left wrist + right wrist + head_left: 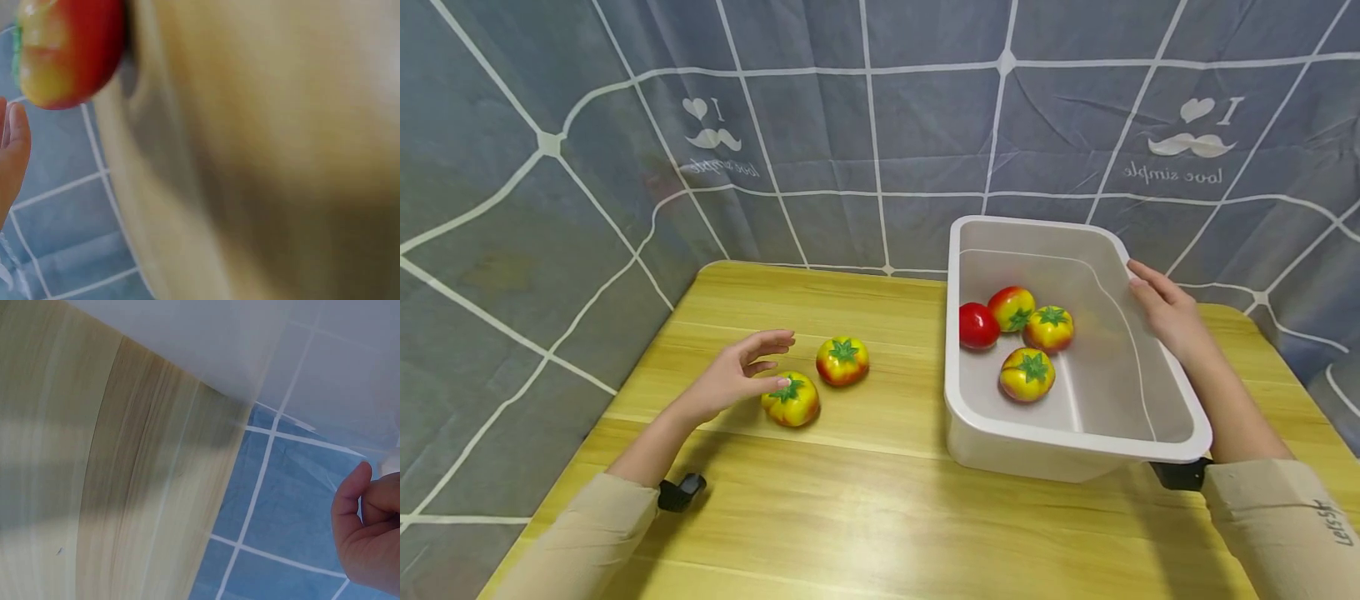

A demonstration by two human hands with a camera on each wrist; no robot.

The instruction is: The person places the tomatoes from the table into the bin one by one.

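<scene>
My left hand [727,381] hovers at the left side of a yellow-red tomato [793,405] with a green star-shaped top. Its fingers are parted, and the thumb overlaps that tomato's top in the head view; whether it touches cannot be told. Just behind and to the right sits a second tomato [842,363]. In the left wrist view, part of a tomato [72,53] shows above the fingers. On the right, my right hand [1172,321] grips the right rim of a light grey plastic bin [1067,440]. Curled fingers show at the bin's edge in the right wrist view.
Inside the bin, toward its left, lie several fruits: a plain red one [978,326] and yellow-red tomatoes [1027,375]. The bin stands on a wooden table [850,517]. A grey-blue curtain [925,133] with white lines hangs behind and to the left.
</scene>
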